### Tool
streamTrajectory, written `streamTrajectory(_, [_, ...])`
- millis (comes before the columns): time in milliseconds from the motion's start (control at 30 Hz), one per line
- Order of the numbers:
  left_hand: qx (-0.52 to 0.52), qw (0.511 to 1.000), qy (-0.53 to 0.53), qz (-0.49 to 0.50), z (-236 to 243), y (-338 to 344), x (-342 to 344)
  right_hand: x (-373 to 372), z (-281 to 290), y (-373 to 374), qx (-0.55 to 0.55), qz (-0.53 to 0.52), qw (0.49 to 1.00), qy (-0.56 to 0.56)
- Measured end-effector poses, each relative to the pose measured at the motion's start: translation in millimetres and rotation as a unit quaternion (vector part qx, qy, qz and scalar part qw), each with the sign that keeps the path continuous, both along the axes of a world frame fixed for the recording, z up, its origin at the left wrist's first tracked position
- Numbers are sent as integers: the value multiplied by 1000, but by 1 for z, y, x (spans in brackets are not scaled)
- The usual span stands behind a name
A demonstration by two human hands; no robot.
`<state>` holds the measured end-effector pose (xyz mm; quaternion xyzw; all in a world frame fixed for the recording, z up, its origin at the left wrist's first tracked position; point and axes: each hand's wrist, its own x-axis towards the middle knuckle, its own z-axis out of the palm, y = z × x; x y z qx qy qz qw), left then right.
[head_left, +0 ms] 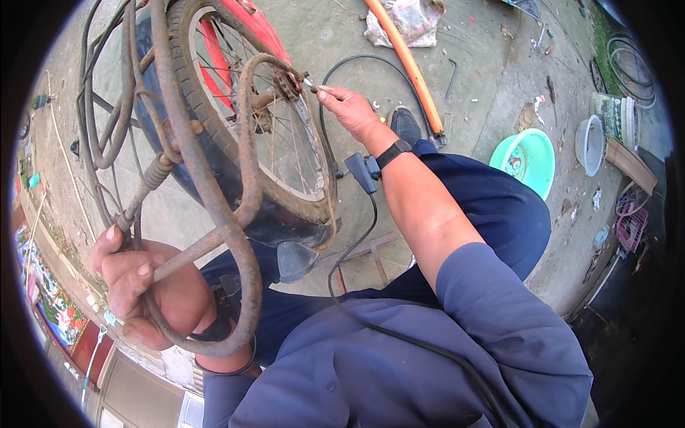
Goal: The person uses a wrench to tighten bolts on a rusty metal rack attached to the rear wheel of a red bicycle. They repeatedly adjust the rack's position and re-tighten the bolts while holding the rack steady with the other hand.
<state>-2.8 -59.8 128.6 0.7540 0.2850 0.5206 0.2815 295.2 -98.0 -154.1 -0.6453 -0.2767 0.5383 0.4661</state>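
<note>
A bicycle wheel with a worn black tyre [191, 85] stands before me, partly under a dark mudguard [282, 214]. Over it rises a rusty tubular rack [251, 296] with bent bars. My left hand [160, 289] is closed round one of these bars at the lower left. At the far side of the wheel my right hand [349, 110] pinches a small tool with a shiny metal tip [308, 82]; its exact kind cannot be made out. Its tip is by the rusty fittings [287, 84] near the rim. Red frame parts [264, 32] show behind the wheel.
An orange tube [405, 53] with a black hose [367, 56] lies beyond my right hand, near a hex key [452, 78] and a crumpled white bag [414, 25]. A green basin [548, 160] and a whitish basin [589, 146] stand at the right. A cable [349, 246] crosses my body.
</note>
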Motion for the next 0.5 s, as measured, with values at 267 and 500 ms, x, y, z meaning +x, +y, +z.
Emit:
streamTrajectory(267, [3, 1000, -6, 8, 1, 0, 5, -17, -8, 1, -13, -78, 985, 150])
streamTrajectory(500, [19, 1000, -1, 21, -2, 0, 8, -20, 3, 1, -35, -89, 977, 190])
